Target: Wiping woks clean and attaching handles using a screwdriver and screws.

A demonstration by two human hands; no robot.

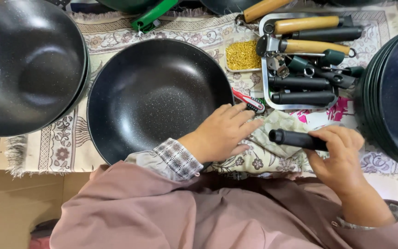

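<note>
Right hand — nearest — is clamped on a black handle; left hand lies fingers apart, flat, touching the black pan's rim.

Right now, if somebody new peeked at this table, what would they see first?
First, the big black pan in the middle of the patterned cloth, with the left hand resting at its right rim. Next, the right hand gripping a black handle near the front edge. Behind it sits a metal tray full of wooden and black handles, and more dark pans stand stacked at the far left and right.
</note>
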